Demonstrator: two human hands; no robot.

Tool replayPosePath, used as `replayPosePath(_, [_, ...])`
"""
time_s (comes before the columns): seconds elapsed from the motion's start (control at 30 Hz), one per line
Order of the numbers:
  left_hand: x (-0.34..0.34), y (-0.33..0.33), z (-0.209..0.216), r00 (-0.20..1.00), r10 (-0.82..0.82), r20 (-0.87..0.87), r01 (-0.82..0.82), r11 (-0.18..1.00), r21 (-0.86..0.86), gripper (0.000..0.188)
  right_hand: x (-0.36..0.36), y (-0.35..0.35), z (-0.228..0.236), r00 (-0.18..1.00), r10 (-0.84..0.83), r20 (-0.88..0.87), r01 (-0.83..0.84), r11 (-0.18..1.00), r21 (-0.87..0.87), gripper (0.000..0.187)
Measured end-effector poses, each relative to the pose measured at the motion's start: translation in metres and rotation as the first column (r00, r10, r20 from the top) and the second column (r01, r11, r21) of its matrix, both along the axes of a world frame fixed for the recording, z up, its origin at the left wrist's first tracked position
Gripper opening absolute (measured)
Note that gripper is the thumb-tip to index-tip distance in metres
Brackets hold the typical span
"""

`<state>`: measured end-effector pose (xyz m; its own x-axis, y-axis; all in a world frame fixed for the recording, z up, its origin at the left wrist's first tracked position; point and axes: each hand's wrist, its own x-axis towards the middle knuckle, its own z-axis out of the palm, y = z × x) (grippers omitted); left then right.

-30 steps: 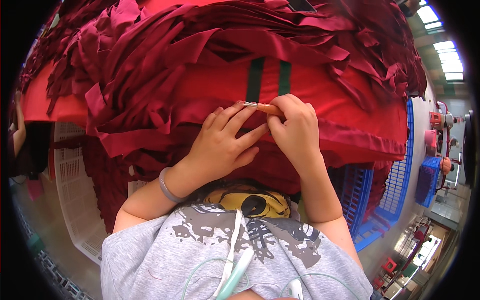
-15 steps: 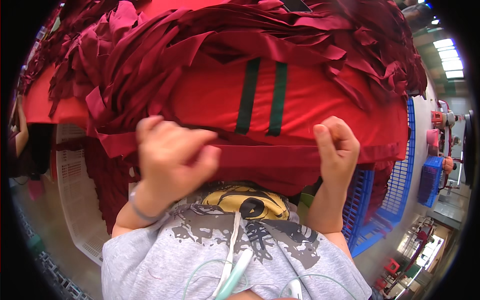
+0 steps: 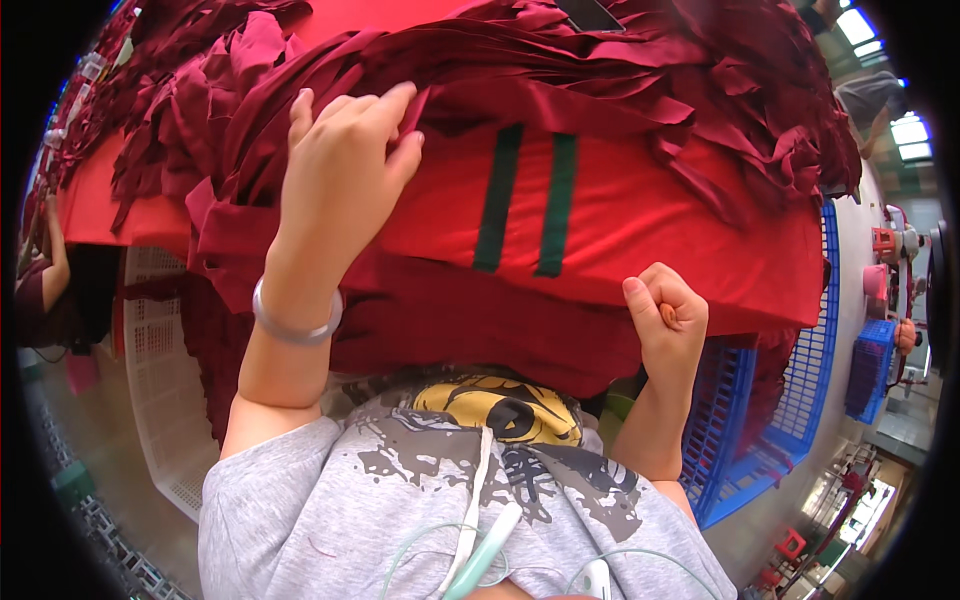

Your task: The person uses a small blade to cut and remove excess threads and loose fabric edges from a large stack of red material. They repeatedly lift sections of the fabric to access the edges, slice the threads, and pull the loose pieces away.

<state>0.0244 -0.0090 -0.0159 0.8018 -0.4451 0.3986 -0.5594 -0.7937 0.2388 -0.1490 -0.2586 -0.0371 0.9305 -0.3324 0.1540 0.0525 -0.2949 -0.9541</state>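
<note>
My left hand (image 3: 350, 160), a pale band round its wrist, reaches over a heap of maroon fabric strips (image 3: 560, 70). Its fingers are stretched and the thumb stands apart, next to a loose strip edge. My right hand (image 3: 672, 325) is closed above the near right edge of the red-covered table (image 3: 640, 220). A small orange-brown thing (image 3: 669, 315) shows within its curled fingers; its kind is hidden. Between the hands, two dark green tape stripes (image 3: 497, 200) run across the red cover. More maroon cloth (image 3: 450, 325) hangs at the table's near edge, before my body.
A white perforated crate (image 3: 160, 380) stands at left, with maroon cloth beside it. At right is a blue plastic crate (image 3: 725, 430) holding maroon cloth. A dark phone-like slab (image 3: 592, 14) lies on the far heap. Another person's arm (image 3: 57, 260) shows at far left.
My left hand has moved forward from the near edge to the heap. The maroon strip that lay along the near edge no longer lies there. My right hand has dropped slightly.
</note>
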Motion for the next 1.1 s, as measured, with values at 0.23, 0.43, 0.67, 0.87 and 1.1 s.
replayPosePath(0.23, [-0.023,0.047,0.033,0.774,-0.540,-0.329,0.421,0.828,-0.369,0.007,0.023,0.037,-0.011,0.861,0.468,-0.198,-0.370,0.844,0.387,0.042])
replayPosePath(0.43, [-0.029,0.075,0.044,0.708,-0.560,-0.429,0.388,0.817,-0.426,0.009,0.063,0.073,-0.014,0.838,0.544,-0.055,-0.067,0.202,0.977,0.036])
replayPosePath(0.67, [-0.042,0.079,0.020,0.887,-0.430,-0.169,0.259,0.766,-0.589,0.038,0.061,-0.093,0.012,0.933,-0.135,0.335,-0.261,0.388,0.884,0.028])
replayPosePath(0.87, [-0.029,0.078,-0.012,0.898,-0.291,0.331,0.367,0.909,-0.197,0.036,-0.016,-0.191,0.057,0.523,-0.851,0.051,0.555,0.385,0.737,0.035])
replayPosePath(1.1, [-0.023,0.023,-0.027,0.889,0.003,0.458,0.163,0.933,-0.321,0.018,-0.232,-0.347,0.033,0.786,-0.613,0.085,0.491,0.701,0.518,0.030])
